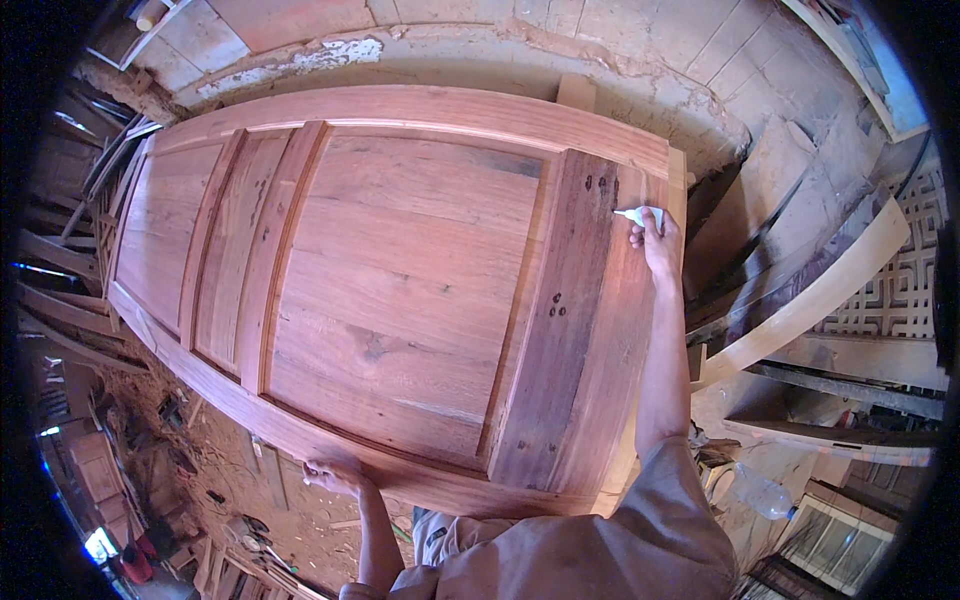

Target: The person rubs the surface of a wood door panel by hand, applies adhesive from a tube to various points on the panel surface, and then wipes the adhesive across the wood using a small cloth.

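A large panelled wooden door [400, 270] lies flat before me. Over its right end my right hand [655, 245] grips a small white squeeze bottle [648, 216]. The bottle's thin nozzle points left, close to the seam between a dark brown crosspiece [570, 330] and the lighter board beside it. Dark spots mark the crosspiece, some near the nozzle and others lower down. My left hand [335, 478] is at the door's near edge with its fingers curled together; a small pale bit shows at the fingertips, too small to name.
A dusty wall [480, 50] runs behind the door. Curved boards [820, 290] lean at the right, above a clear plastic bottle [765, 493] and a framed panel [840, 535]. Stacked timber [70, 250] crowds the left. Wood scraps and shavings litter the floor [290, 520].
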Tool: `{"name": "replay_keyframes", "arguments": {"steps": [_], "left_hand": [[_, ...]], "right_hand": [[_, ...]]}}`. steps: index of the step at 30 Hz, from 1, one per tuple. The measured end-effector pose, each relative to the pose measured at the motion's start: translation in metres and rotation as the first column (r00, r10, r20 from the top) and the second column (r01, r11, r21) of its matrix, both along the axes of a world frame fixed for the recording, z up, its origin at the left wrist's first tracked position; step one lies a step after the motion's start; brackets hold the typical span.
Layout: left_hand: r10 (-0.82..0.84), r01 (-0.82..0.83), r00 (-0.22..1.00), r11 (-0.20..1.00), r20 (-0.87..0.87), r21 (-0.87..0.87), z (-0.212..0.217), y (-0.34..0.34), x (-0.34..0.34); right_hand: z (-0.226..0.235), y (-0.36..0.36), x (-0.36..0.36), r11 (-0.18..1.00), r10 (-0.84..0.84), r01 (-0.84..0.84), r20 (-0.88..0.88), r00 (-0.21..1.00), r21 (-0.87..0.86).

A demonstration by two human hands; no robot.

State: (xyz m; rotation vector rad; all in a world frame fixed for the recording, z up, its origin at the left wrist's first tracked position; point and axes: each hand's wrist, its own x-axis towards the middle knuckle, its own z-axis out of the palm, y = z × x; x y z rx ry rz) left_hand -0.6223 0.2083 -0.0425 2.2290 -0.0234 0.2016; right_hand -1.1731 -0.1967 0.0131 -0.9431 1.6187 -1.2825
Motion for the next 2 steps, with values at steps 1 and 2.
{"name": "replay_keyframes", "arguments": {"steps": [1, 2], "left_hand": [[0.007, -0.007, 1.000, 1.000, 0.002, -0.002, -0.0026, 0.0007, 0.0006], [0.010, -0.010, 1.000, 1.000, 0.004, -0.002, -0.0026, 0.0034, 0.0015]], "right_hand": [[-0.0004, 0.0006, -0.0017, 1.000, 0.003, -0.003, -0.020, 1.000, 0.007], [-0.0013, 0.0007, -0.0011, 1.000, 0.011, -0.011, -0.035, 0.999, 0.015]]}}
